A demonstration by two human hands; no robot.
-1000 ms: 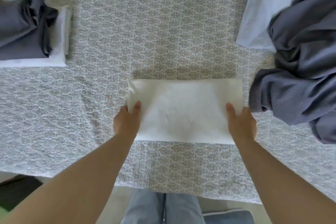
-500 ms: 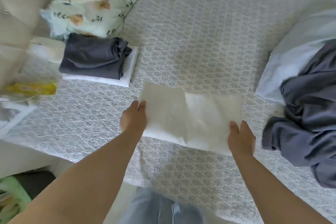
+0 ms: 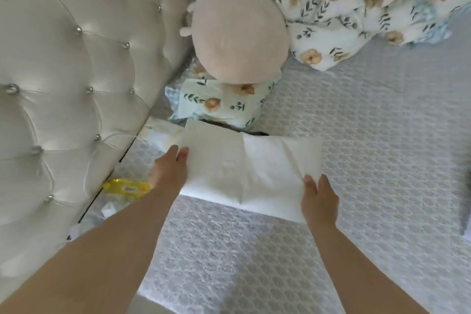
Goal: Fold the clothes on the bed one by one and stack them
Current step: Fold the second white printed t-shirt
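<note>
A folded white garment [image 3: 251, 171] is held above the bed between both hands. My left hand [image 3: 169, 172] grips its left end, thumb on top. My right hand [image 3: 319, 200] grips its right end, thumb on top as well. The garment covers the stack of folded clothes; only a thin dark strip [image 3: 252, 132] of that stack shows past its far edge. The patterned grey bedspread [image 3: 369, 160] lies beneath.
A tufted white headboard [image 3: 63, 79] fills the left. A round beige plush toy [image 3: 237, 35] sits on a floral pillow [image 3: 221, 104]; a floral duvet [image 3: 356, 2] lies at the far right. A yellow packet [image 3: 126, 187] lies by the headboard.
Both hands lifted the folded white garment off the bedspread and carried it left, over the stack by the headboard. The view swung left; the grey unfolded clothes left the frame.
</note>
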